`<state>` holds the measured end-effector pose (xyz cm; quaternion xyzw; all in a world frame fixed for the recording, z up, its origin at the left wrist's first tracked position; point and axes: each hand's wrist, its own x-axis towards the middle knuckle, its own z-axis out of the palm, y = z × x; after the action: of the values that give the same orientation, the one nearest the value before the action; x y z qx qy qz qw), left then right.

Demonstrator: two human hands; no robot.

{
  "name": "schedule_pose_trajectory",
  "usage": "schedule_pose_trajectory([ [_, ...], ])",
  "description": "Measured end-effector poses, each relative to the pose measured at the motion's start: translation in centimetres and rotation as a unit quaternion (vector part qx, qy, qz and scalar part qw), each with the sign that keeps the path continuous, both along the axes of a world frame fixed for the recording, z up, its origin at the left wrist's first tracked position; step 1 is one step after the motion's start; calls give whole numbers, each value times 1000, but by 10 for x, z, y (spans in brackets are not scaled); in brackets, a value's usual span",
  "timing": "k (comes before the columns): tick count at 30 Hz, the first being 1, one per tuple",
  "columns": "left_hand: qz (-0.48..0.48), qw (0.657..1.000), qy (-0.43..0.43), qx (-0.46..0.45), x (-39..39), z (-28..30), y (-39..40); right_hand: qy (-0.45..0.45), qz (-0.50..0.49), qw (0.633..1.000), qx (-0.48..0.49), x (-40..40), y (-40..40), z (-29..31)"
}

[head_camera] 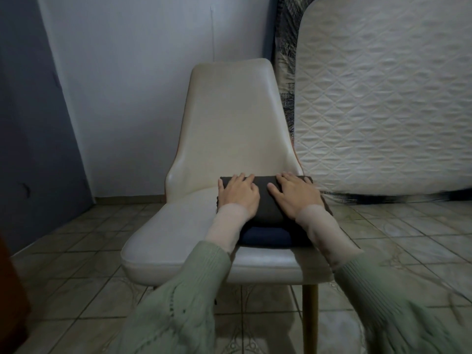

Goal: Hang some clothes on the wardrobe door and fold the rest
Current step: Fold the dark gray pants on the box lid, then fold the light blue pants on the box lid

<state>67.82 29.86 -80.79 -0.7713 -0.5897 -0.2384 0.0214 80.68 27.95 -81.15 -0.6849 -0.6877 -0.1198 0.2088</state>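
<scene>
Dark grey folded garment (268,203) atop navy folded cloth (265,236) on cream padded chair (178,241), left hand (238,195) and right hand (293,196) flat, fingers straight, gripping nothing

Cream chair (229,118), quilted mattress (383,111) against wall, tiled floor (76,251)

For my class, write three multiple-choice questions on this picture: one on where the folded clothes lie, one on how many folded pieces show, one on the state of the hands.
1. Where do the folded clothes lie?
A. on the floor
B. on the chair seat
C. on the mattress

2. How many folded pieces show in the stack?
A. two
B. four
C. six

3. How are the hands?
A. clenched in fists
B. lifted in the air
C. flat on the top piece

Answers:
1 B: the stack sits on the chair seat.
2 A: a dark grey piece lies over a navy piece.
3 C: the left hand and right hand press flat, fingers straight.
</scene>
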Motion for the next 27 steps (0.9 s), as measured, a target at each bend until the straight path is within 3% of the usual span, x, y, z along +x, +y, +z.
schedule_pose_trajectory([
  [10, 15, 993, 74, -92, 3, 8, 27, 29, -17, 997, -71, 3, 20, 2],
  [15, 22, 989, 69, -126, 6, 15, 31, 29, -16, 991, -128, 5, 25, 8],
  [18, 8, 994, 56, -99, 4, 9, 27, 32, -19, 994, -99, 4, 22, 6],
  [23, -33, 998, -49, 2, -5, 0, 10, 23, 17, 1000, 12, -1, 6, 2],
  [27, -57, 995, -62, 50, -13, -5, -7, 14, 40, 997, 58, -6, -9, 6],
])
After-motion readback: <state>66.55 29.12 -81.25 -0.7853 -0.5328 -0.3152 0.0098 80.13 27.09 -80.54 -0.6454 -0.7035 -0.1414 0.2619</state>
